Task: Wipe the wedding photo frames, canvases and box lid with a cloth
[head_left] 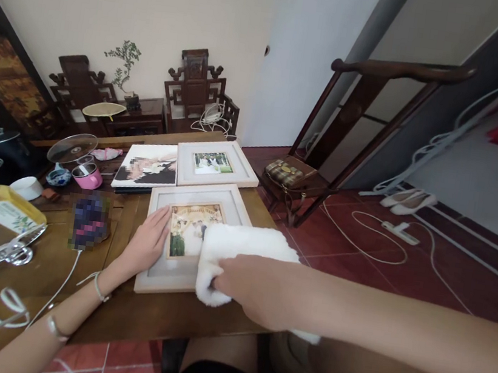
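Note:
A light wooden picture frame lies flat near the front edge of the wooden table, a photo in its middle. My left hand rests flat on the left side of this frame, fingers stretched out. In my right hand is a white fluffy cloth, folded and gripped over the frame's right part. The cloth touches the frame and hides its lower right corner. Behind it lie a second pale frame with a photo and a white-edged photo board.
Left on the table stand a pink mug, a bottle of yellow liquid, a silver hair claw and a blurred dark object with a white cable. A wooden chair holding a plaid bag stands right.

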### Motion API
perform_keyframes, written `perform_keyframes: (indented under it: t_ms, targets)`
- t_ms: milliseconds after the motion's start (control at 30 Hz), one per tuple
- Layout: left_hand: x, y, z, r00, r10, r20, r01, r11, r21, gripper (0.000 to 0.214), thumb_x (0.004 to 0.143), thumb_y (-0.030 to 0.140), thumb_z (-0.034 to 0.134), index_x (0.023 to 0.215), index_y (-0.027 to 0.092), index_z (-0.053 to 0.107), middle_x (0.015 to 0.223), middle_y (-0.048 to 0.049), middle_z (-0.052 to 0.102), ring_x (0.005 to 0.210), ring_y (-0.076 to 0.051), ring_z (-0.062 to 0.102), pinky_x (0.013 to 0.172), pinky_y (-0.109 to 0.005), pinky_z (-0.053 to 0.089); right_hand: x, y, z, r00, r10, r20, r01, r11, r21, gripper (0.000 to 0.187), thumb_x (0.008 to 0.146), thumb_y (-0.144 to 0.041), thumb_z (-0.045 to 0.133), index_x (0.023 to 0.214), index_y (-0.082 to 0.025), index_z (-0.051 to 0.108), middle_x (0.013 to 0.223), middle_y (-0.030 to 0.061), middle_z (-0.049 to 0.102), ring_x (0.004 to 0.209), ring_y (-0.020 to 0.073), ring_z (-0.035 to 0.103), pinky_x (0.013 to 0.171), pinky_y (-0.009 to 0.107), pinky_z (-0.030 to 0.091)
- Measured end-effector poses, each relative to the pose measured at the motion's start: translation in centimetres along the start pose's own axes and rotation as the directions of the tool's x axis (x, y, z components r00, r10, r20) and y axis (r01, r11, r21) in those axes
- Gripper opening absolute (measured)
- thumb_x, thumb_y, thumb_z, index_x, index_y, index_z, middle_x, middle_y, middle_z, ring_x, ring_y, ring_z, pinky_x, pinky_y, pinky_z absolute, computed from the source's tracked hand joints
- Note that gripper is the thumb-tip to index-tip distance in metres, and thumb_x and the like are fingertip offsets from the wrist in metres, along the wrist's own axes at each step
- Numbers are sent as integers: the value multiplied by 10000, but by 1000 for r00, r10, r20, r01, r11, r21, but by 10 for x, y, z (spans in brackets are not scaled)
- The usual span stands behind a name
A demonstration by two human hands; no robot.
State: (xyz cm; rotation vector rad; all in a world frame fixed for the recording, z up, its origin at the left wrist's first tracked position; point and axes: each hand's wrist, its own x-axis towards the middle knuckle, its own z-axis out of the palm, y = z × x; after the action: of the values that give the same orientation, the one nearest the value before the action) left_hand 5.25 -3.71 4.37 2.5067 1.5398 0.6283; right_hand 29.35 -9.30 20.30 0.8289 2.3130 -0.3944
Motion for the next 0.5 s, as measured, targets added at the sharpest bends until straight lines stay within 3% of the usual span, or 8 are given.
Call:
perform_keyframes:
  t_ms: [133,233,300,367,500]
  targets:
    - [0,-3,3,1000,16,-8,-16,1000,4,488,1001,317,316,1438,118,404,1500,-154,412,1410,-258,345,1166,-477,289,6,-5,6,998,35,-61,-34,999,28,345,745,50,567,1017,-108,711,1051,159,680,919,264,676,733,313,496]
    - [-1,-4,2,999,36,1,-36,999,8,481,1002,314,314,1432,123,412,1500,-154,412,1410,-255,346,1162,-473,298,25,1,15,976,110,-188,-112,994,-2,410,710,59,606,1070,-111,705,1203,223,627,1034,318,642,836,397,510]
    - [-3,-6,0,999,39,8,-39,999,6,485,1004,317,310,1440,127,400,1503,-153,408,1414,-251,340,1160,-472,303,45,11,25,927,180,-330,-204,978,-40,463,734,46,588,1149,-138,683,1371,249,510,1187,388,548,886,490,493]
    - [-4,-8,-1,999,37,20,-37,999,8,494,1004,321,307,1447,115,387,1506,-161,400,1418,-253,331,1160,-474,301,65,28,34,860,242,-450,-305,950,-72,501,806,31,505,1242,-175,638,1478,220,401,1307,419,429,945,562,448]
    - [-3,-11,2,999,28,37,-28,1000,11,502,1005,316,296,1451,100,377,1514,-166,386,1425,-252,317,1166,-472,285,99,73,41,791,250,-558,-375,920,-118,597,819,57,436,1368,-155,531,1550,211,267,1379,439,302,1009,584,389]
